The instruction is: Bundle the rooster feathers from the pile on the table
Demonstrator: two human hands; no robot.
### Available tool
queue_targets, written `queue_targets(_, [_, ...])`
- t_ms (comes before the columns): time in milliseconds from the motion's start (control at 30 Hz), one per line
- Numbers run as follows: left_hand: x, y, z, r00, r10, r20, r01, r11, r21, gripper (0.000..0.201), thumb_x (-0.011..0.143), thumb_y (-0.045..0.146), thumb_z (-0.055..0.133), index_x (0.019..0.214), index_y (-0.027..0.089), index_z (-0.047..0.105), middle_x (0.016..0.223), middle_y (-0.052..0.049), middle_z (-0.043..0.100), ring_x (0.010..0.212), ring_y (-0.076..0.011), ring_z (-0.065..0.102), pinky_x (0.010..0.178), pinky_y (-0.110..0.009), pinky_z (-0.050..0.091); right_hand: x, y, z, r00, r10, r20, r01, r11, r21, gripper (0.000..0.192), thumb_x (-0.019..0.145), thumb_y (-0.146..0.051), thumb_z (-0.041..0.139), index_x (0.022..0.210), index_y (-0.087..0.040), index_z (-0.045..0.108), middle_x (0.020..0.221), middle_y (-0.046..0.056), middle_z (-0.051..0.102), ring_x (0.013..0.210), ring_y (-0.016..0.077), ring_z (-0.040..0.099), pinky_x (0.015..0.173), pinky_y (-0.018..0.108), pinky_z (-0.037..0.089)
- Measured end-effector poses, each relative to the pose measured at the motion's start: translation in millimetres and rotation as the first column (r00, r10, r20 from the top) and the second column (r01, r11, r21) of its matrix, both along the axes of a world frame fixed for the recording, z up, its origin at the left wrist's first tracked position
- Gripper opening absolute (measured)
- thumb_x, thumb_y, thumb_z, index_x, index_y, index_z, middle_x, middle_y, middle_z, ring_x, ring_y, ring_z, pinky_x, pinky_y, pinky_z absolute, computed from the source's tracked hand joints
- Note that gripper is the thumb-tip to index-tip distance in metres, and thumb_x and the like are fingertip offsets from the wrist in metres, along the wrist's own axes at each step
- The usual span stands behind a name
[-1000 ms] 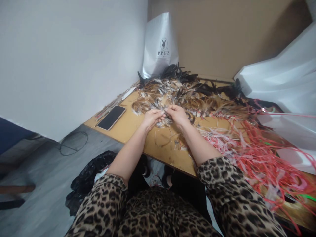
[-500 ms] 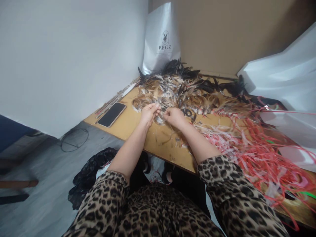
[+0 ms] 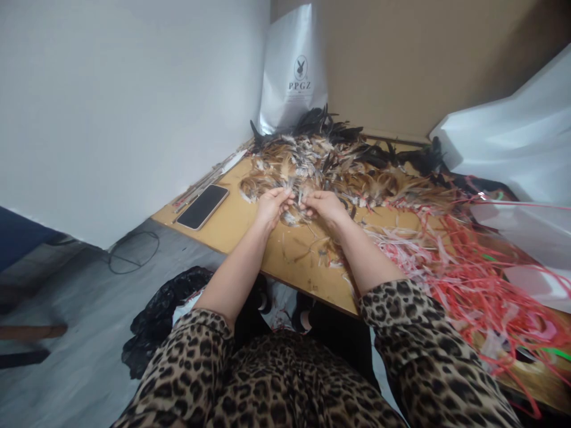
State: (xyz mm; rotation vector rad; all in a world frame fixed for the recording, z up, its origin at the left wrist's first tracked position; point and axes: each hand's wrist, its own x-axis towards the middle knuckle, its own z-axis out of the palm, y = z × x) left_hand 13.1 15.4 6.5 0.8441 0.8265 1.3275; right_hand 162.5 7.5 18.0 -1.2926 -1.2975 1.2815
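— Where do we find the hands?
— Over the bench (image 3: 236, 223), well back from its near edge. The left hand (image 3: 273, 208) makes a narrow pinch, thumb to finger; the right hand (image 3: 326, 205) does likewise just beside it, with a slim gap between them.
— What do they hold?
— Each seems to pinch a wisp of the feathers (image 3: 307, 156), but the tips are too small for us to tell how many.
— And which step do we call this?
— Fingertip handling of a few feathers at the front of the heap, we judge. The next move calls for a light, exact pinch, since such soft barbs probably bend and cling.
— How do the materials look to us?
— The feathers spread towards the far edge, tawny, curved and fluffy, with stiffer, glossy black plumes (image 3: 322, 123) behind. Towards the right end we see a tangle of flat, ribbon-like red strips (image 3: 482, 288). A smooth, slab-shaped phone (image 3: 203, 207) lies by the left corner, and a creased white bag (image 3: 292, 77) stands at the far left corner.
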Motion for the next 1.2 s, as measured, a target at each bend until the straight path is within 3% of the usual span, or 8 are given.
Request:
queue_targets(133, [1.3, -1.6, -0.2, 0.998, -0.048, -0.033, 0.047, 0.998, -0.031, 0.017, 0.066, 0.021, 0.07, 0.076, 0.011, 0.061, 0.072, -0.003, 0.066, 0.052, -0.0035, 0.056, 0.045, -0.013, 0.038, 0.7, 0.0, 5.8, 0.988, -0.021, -0.151, 0.024, 1.0, 0.018, 0.024, 0.054, -0.035, 0.071, 0.056, -0.016, 0.057, 0.044, -0.003, 0.051, 0.038, 0.0048, 0.036, 0.038, 0.019, 0.025])
queue_targets(500, [0.7, -0.9, -6.7, 0.977, -0.204, -0.065, 0.2, 0.978, -0.057, 0.017, 0.067, 0.023, 0.07, 0.076, 0.01, 0.064, 0.075, -0.007, 0.068, 0.054, -0.0052, 0.06, 0.045, -0.012, 0.041, -4.9, -1.0, 3.3, 0.993, -0.047, -0.107, 0.061, 0.989, 0.132, 0.027, 0.055, -0.039, 0.069, 0.058, -0.016, 0.056, 0.043, -0.006, 0.046, 0.041, 0.0051, 0.033, 0.042, 0.021, 0.023])
queue_targets(700, [2.7, -3.9, -4.1, 0.973, -0.206, -0.104, 0.2, 0.978, -0.065, 0.016, 0.067, 0.021, 0.071, 0.075, 0.009, 0.064, 0.071, -0.006, 0.067, 0.052, -0.0046, 0.058, 0.045, -0.012, 0.041, -7.7, -0.5, 1.2, 0.992, -0.093, -0.083, 0.105, 0.981, 0.163, 0.025, 0.055, -0.038, 0.068, 0.06, -0.016, 0.055, 0.047, -0.006, 0.047, 0.044, 0.0058, 0.034, 0.044, 0.021, 0.026])
queue_targets(900, [4.1, -5.1, -1.5, 0.973, -0.172, -0.157, 0.169, 0.985, -0.03, 0.016, 0.065, 0.021, 0.072, 0.07, 0.009, 0.063, 0.062, -0.004, 0.064, 0.046, -0.0033, 0.054, 0.044, -0.013, 0.04, -4.6, 1.9, -1.4, 0.997, -0.058, -0.044, 0.065, 0.982, 0.178, 0.027, 0.058, -0.04, 0.066, 0.062, -0.015, 0.058, 0.047, -0.004, 0.049, 0.044, 0.0064, 0.036, 0.047, 0.021, 0.029])
queue_targets(1033, [2.8, -3.6, -0.2, 0.983, -0.104, -0.154, 0.102, 0.995, -0.017, 0.017, 0.066, 0.023, 0.071, 0.067, 0.009, 0.062, 0.058, -0.002, 0.062, 0.045, -0.0022, 0.052, 0.043, -0.011, 0.038, 3.2, 2.6, -0.8, 0.967, -0.108, 0.233, 0.056, 0.974, 0.218, 0.03, 0.063, -0.043, 0.061, 0.066, -0.014, 0.063, 0.05, -0.002, 0.051, 0.046, 0.0071, 0.038, 0.048, 0.022, 0.03])
queue_targets(1200, [1.4, -2.6, 0.7, 0.989, -0.087, -0.118, 0.084, 0.996, -0.024, 0.015, 0.068, 0.021, 0.069, 0.068, 0.008, 0.06, 0.057, -0.001, 0.061, 0.044, -0.0019, 0.051, 0.042, -0.012, 0.036, 5.7, -3.6, 4.4, 0.678, -0.126, 0.724, -0.07, 0.97, 0.235, 0.031, 0.064, -0.044, 0.058, 0.056, -0.015, 0.062, 0.052, 0.0, 0.053, 0.05, 0.0088, 0.042, 0.049, 0.022, 0.027])
